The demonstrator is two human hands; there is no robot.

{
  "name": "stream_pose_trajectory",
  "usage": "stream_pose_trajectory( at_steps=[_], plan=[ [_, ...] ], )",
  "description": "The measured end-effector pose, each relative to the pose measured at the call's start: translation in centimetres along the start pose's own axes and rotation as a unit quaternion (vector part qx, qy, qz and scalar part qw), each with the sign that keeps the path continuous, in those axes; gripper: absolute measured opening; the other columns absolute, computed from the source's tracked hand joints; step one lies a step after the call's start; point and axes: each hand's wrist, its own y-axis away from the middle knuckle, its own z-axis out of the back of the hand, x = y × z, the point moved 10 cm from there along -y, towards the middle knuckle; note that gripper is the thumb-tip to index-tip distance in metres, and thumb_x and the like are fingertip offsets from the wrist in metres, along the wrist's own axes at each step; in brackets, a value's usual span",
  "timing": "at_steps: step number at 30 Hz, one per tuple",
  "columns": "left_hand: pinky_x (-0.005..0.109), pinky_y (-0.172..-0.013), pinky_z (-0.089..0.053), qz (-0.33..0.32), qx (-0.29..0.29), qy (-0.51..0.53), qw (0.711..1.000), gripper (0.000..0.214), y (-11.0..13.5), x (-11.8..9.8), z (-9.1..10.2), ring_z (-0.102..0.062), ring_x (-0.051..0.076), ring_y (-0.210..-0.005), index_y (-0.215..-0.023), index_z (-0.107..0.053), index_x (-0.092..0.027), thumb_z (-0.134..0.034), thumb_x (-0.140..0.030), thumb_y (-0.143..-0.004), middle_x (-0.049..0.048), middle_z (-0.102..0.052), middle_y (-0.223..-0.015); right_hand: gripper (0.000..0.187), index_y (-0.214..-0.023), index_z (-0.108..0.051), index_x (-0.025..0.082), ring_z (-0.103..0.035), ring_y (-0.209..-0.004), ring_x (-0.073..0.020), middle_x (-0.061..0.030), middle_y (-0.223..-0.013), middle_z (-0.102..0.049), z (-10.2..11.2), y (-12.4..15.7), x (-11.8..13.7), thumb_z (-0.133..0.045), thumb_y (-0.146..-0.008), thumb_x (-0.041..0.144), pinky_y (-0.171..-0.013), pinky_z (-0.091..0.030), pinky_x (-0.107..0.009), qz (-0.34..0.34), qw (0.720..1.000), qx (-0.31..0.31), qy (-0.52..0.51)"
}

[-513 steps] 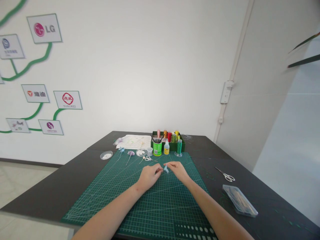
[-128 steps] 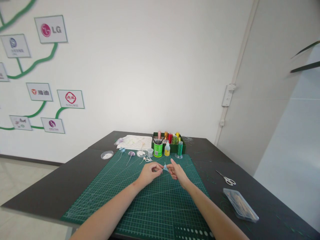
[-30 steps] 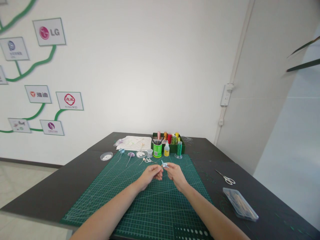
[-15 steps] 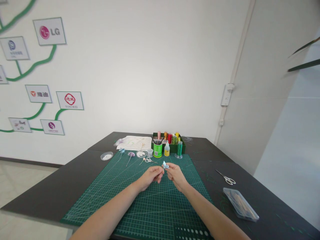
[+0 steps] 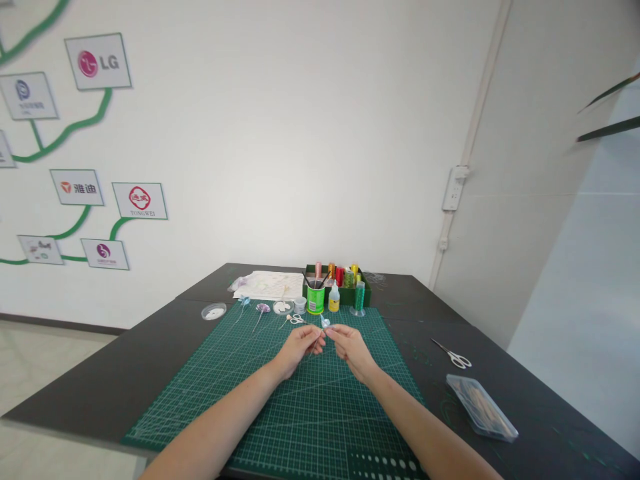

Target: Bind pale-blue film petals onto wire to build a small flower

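Observation:
A small pale-blue flower [image 5: 325,322] stands up between my two hands, above the green cutting mat [image 5: 280,413]. My left hand [image 5: 302,347] is closed in a pinch around its thin stem, part of which shows below the fingers. From the other side, my right hand [image 5: 351,348] pinches just under the petals, thumb and forefinger together. The fingertips of both hands nearly meet, and they hide most of the stem. Just behind the hands lie small white-handled scissors [image 5: 297,319] on the mat.
Behind the mat stand a green can [image 5: 315,300] of tools, a glue bottle [image 5: 334,298], a green thread spool [image 5: 359,298] and a box [image 5: 367,293] of spools. Finished-looking flowers [image 5: 263,309] lie left. Scissors [image 5: 457,360] and a plastic case [image 5: 481,408] lie right.
The blue flower has shifted slightly left and up and turned in the fingers. My left hand has moved a little up and left; my right fingers now pinch lower on it.

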Motion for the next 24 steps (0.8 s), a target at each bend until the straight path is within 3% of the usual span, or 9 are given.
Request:
stream_pose_trajectory(
  at_steps=[16,24],
  plan=[
    [0.021,-0.060,-0.041,-0.017,-0.042,-0.013,0.999,0.037,-0.2,-0.2,0.9,-0.056,0.010,-0.061,-0.083,-0.066,-0.012,-0.071,-0.048,-0.072,0.0043,-0.067,-0.075,0.034,-0.076,-0.068,0.015,-0.017,-0.038,-0.0037,0.0106,-0.041,-0.032,0.0,0.0,0.1,-0.078,-0.063,0.045,-0.038,-0.010,-0.023,-0.002,1.000,-0.004,-0.006],
    [0.021,-0.046,-0.030,-0.045,-0.127,-0.177,0.975,0.033,-0.8,-0.7,3.8,-0.045,0.009,-0.046,-0.077,-0.065,-0.014,-0.061,-0.047,-0.076,0.0025,-0.067,-0.069,0.034,-0.075,-0.073,0.016,-0.024,-0.038,-0.0055,0.0056,-0.043,-0.042,0.4,0.1,0.7,-0.075,-0.065,0.048,-0.038,-0.013,-0.023,0.019,0.992,-0.029,0.123]
  ],
)
